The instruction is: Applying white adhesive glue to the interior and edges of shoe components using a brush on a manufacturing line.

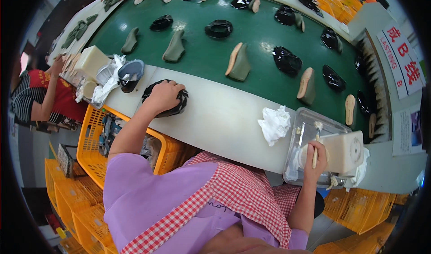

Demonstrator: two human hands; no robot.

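My left hand grips a glossy black shoe upper from above, against the white worktop's left part. The palm hides much of the upper. At the right, the fingers of my right hand are closed round the handle of a small brush, its pale bristles pointing away from me. The brush stands over a clear plastic tray with a whitish block-shaped container in it. A crumpled white cloth lies on the worktop left of the tray.
Beyond the worktop, a green conveyor belt carries several black uppers and green shoe lasts with tan soles. A yellow crate stands below left. Another container and a blue-grey cup sit at the left. A co-worker is at far left.
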